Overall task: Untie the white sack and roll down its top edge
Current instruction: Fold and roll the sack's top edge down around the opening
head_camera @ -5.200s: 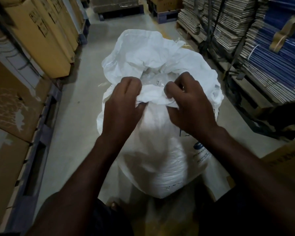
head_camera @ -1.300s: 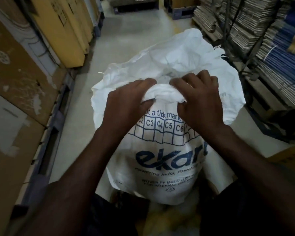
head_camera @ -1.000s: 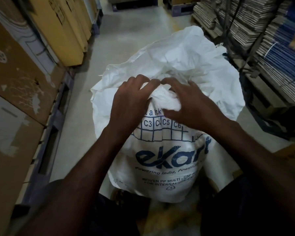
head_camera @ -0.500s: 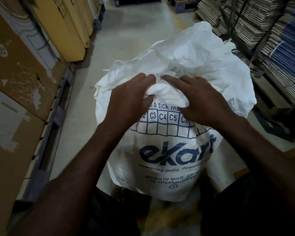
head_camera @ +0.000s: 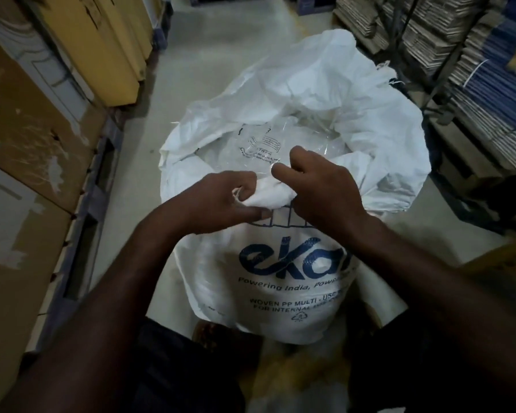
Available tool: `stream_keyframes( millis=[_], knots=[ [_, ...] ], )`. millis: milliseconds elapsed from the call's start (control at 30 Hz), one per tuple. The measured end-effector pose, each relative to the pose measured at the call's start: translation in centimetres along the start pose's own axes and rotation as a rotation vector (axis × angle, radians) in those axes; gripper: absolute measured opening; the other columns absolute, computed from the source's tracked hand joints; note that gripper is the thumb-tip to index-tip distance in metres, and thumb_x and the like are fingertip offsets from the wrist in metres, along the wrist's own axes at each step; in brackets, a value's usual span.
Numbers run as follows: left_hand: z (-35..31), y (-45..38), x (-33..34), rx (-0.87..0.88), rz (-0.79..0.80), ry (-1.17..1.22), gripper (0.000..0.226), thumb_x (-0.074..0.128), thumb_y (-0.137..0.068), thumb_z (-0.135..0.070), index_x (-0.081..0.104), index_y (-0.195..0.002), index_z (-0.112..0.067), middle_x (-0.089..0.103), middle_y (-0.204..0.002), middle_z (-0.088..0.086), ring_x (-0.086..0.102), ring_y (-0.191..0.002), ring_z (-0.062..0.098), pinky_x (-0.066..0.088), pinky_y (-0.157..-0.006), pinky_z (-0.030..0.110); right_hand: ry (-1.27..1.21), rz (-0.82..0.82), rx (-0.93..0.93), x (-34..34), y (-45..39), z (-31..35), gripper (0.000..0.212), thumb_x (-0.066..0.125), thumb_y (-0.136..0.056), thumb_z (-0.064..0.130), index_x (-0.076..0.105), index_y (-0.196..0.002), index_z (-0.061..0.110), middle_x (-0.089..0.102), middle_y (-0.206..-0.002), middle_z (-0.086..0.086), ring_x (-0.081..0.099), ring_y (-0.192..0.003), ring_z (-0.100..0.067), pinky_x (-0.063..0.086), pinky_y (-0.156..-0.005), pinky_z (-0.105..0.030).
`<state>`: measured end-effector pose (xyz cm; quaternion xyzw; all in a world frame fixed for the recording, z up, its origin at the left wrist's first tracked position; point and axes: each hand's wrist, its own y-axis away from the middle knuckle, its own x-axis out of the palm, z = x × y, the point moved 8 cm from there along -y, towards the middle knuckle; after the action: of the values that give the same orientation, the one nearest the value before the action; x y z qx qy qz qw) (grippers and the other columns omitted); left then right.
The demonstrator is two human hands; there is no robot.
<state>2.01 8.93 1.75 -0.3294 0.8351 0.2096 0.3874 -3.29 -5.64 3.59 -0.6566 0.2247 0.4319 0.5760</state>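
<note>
1. A concrete floor [head_camera: 209,52] runs as an aisle down the middle of the head view, between stored goods on either side.
2. Large cardboard boxes [head_camera: 27,120] stand in a row along the left of the aisle, brown ones near and yellow ones further off, raised on a dark pallet base [head_camera: 84,222].
3. Stacks of flattened cardboard [head_camera: 471,93] fill the right side, some with blue edges.
4. The white sack [head_camera: 283,281] stands upright on the floor in the middle of the aisle, directly in front of the person, with blue printed lettering and a grid on its near face.
5. The sack's mouth is open; its loose top edge [head_camera: 316,76] stands up crumpled at the far side, while the near edge is bunched into a thick roll.
6. A clear plastic liner [head_camera: 259,150] with faint black print shows inside the open mouth.
7. The left hand [head_camera: 218,198] grips the bunched near edge, fingers curled over the roll and thumb beneath it.
8. The right hand [head_camera: 319,186] grips the same roll just beside the left, fingers curled round the cloth.
</note>
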Motion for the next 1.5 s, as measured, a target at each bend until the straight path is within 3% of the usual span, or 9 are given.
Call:
stream_keyframes(
  millis=[167, 300, 433, 533, 700, 967, 1100, 1300, 1500],
  knots=[
    [-1.1, -0.1, -2.0, 0.069, -0.417, -0.281, 0.037, 0.071, -0.081, -0.015, 0.037, -0.082, -0.028, 0.052, -0.075, -0.008, 0.053, -0.071, 0.021, 0.046, -0.060, 0.040, -0.044, 0.127, 0.098, 0.4, -0.1, -0.3, 0.059, 0.068, -0.069, 0.001, 0.048, -0.119, 0.026, 0.054, -0.118, -0.001, 0.053, -0.096, -0.024, 0.035, -0.056, -0.030],
    [-2.2, 0.2, -1.9, 0.138, -0.600, -0.310, 0.030, 0.063, -0.085, -0.026, 0.051, -0.112, -0.032, 0.060, -0.088, -0.013, 0.062, -0.076, 0.019, 0.050, -0.062, 0.036, -0.294, 0.297, 0.136, 0.9, 0.5, -0.2, 0.062, 0.071, -0.073, 0.016, 0.038, -0.124, 0.031, 0.061, -0.086, 0.006, 0.058, -0.071, -0.023, 0.040, -0.058, -0.030],
    [-3.0, -0.1, -1.1, 0.143, -0.552, -0.372, 0.053, 0.035, -0.088, -0.035, 0.055, -0.137, -0.030, 0.071, -0.110, 0.000, 0.069, -0.097, 0.025, 0.056, -0.072, 0.043, -0.055, 0.132, 0.097, -0.3, -0.1, -0.3, 0.068, 0.077, -0.077, 0.011, 0.045, -0.134, 0.029, 0.066, -0.089, -0.002, 0.063, -0.064, -0.033, 0.035, -0.055, -0.032],
    [-2.8, -0.4, -0.2, 0.100, -0.379, -0.438, 0.059, 0.054, -0.089, -0.031, 0.054, -0.148, -0.025, 0.065, -0.119, 0.006, 0.066, -0.103, 0.030, 0.055, -0.084, 0.046, 0.036, 0.039, 0.070, -0.4, -0.1, -0.6, 0.063, 0.065, -0.078, -0.003, 0.053, -0.133, 0.027, 0.063, -0.090, -0.005, 0.059, -0.066, -0.034, 0.034, -0.058, -0.035],
    [-0.6, 1.4, 2.7, 0.002, 0.123, 0.091, 0.055, 0.052, -0.104, -0.050, 0.040, -0.158, -0.043, 0.064, -0.144, -0.011, 0.066, -0.119, 0.009, 0.054, -0.102, 0.034, 0.063, 0.089, -0.092, 0.5, 1.3, 0.1, 0.067, 0.049, -0.085, 0.001, 0.058, -0.145, 0.030, 0.064, -0.103, -0.004, 0.056, -0.081, -0.029, 0.044, -0.076, -0.044],
    [-0.3, 1.6, -0.3, 0.109, -0.231, -0.286, 0.023, 0.074, -0.095, -0.028, 0.064, -0.115, -0.030, 0.071, -0.105, -0.010, 0.067, -0.095, 0.020, 0.055, -0.080, 0.045, -0.282, 0.492, 0.014, 1.3, 2.3, 0.3, 0.082, 0.072, -0.083, 0.045, 0.038, -0.157, 0.036, 0.053, -0.118, 0.006, 0.054, -0.094, -0.013, 0.048, -0.089, -0.037],
    [-2.5, 1.6, 0.2, 0.206, -0.315, -0.429, 0.027, 0.070, -0.085, -0.020, 0.045, -0.091, -0.029, 0.055, -0.087, -0.010, 0.054, -0.077, 0.019, 0.042, -0.060, 0.039, -0.395, 0.568, 0.099, 1.1, 1.5, -1.8, 0.049, 0.081, -0.081, 0.045, 0.057, -0.124, 0.039, 0.060, -0.109, 0.012, 0.062, -0.098, -0.016, 0.053, -0.079, -0.037],
    [-2.1, 0.9, 3.1, 0.157, -0.137, -0.438, 0.061, 0.080, -0.083, -0.036, 0.055, -0.138, -0.030, 0.069, -0.128, -0.009, 0.065, -0.113, 0.021, 0.051, -0.089, 0.041, -0.196, 0.421, 0.002, 2.1, 2.2, 1.1, 0.046, 0.072, -0.088, 0.025, 0.054, -0.130, 0.030, 0.056, -0.101, 0.003, 0.061, -0.083, -0.024, 0.050, -0.066, -0.041],
    [-2.6, 0.7, 2.4, 0.158, -0.356, -0.526, 0.031, 0.066, -0.084, -0.025, 0.073, -0.114, -0.030, 0.074, -0.093, -0.003, 0.072, -0.085, 0.029, 0.048, -0.064, 0.035, -0.187, 0.427, -0.001, 1.9, 2.1, -1.7, 0.079, 0.078, -0.072, 0.055, 0.040, -0.140, 0.042, 0.061, -0.119, 0.007, 0.063, -0.101, -0.023, 0.047, -0.077, -0.038]
  ],
)
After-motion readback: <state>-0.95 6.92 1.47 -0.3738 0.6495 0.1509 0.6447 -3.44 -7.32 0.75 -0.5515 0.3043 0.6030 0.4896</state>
